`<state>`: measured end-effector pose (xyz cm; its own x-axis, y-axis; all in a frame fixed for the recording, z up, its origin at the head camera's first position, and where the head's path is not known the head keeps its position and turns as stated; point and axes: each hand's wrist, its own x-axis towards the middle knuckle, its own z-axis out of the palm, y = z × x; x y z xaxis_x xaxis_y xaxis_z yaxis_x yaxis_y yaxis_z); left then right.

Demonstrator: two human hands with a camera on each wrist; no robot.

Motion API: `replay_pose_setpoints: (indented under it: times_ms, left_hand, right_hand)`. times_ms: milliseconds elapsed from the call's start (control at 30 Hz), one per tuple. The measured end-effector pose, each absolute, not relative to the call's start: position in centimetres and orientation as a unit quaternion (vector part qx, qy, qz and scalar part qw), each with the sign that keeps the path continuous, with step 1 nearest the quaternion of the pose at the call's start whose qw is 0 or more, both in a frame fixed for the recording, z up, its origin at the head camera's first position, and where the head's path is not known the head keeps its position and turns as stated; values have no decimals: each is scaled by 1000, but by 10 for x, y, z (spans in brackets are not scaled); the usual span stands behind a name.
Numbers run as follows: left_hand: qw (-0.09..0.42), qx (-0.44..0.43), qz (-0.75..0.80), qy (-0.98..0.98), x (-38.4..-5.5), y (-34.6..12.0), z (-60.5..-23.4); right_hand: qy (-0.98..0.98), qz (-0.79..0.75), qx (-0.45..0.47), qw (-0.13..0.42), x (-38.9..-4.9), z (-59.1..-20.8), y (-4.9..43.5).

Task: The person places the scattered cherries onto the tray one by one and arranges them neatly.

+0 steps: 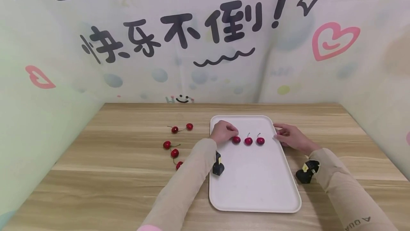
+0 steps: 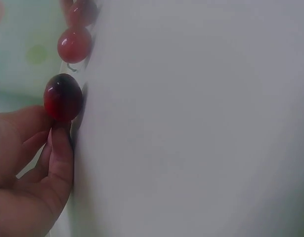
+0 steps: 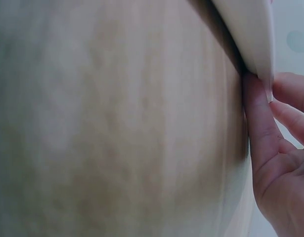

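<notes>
My left hand [image 1: 225, 131] is over the upper left of a white tray [image 1: 253, 181], its fingertips pinching a dark red cherry [image 2: 63, 98] at the stem end. That cherry sits low against the tray's surface; whether it bears its full weight there I cannot tell. Two more cherries with stems, a middle one [image 1: 248, 141] and a right one [image 1: 260, 141], lie beside it in a row. At the tray's right edge, my right hand [image 1: 296, 139] grips the rim [image 3: 260, 54] between thumb and fingers.
Left of the tray, several cherries lie on the wooden table [image 1: 105, 159]: a pair at the back [image 1: 189, 126] and others nearer [image 1: 174, 153], one partly behind my left sleeve. A printed cloth wall [image 1: 179, 74] stands behind the table.
</notes>
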<state>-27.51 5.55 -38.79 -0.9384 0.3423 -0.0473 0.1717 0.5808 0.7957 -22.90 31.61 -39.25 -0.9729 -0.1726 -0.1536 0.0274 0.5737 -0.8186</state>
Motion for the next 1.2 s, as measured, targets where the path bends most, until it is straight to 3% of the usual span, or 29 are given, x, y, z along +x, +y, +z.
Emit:
replay_pose_setpoints:
  times_ms: [400,633,1200]
  left_hand:
    - [84,155,443,879,-278,53,-390]
    - [97,163,441,877,-271,44,-373]
    - [124,206,440,865,-254,-20,-355]
  right_hand:
    - [879,-461,-40,113,-229,-390,315]
    - [888,-442,-33,119,-228,-389,315]
    - [881,-458,-50,105,-225,-388,315]
